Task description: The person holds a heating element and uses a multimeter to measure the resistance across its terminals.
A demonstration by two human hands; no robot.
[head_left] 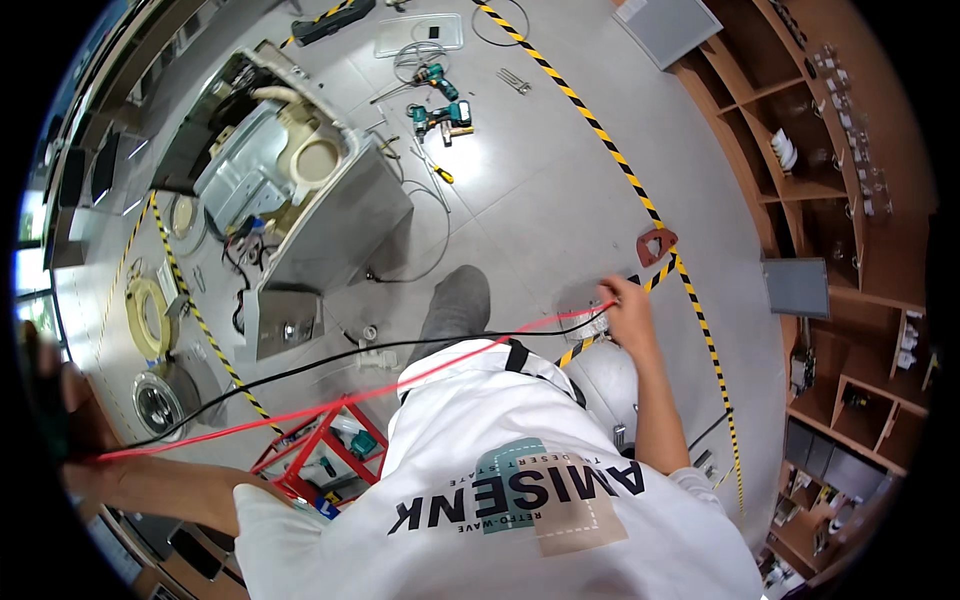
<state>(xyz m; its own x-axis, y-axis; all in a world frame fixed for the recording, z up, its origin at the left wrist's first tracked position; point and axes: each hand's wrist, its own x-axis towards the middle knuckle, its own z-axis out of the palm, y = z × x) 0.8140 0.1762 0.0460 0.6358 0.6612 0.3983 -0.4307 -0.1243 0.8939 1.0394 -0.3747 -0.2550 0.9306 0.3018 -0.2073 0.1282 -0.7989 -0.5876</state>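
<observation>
Red and black leads stretched between our two hands

Our right hand point(630, 312) pinches the red lead point(350, 397) closed at a small grey part point(590, 325) on the right; our left hand point(75, 420), far left, grips something dark where both leads end, how tightly we cannot tell. The black lead point(300, 368) runs alongside, above the red stand point(320, 445); the opened appliance point(290, 190) lies farther off.

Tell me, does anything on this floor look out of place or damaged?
Yes. A washing machine lies on its side, opened, with parts, drills and cables scattered around. A red wire and a black wire stretch taut between the right hand and the left hand.
</observation>
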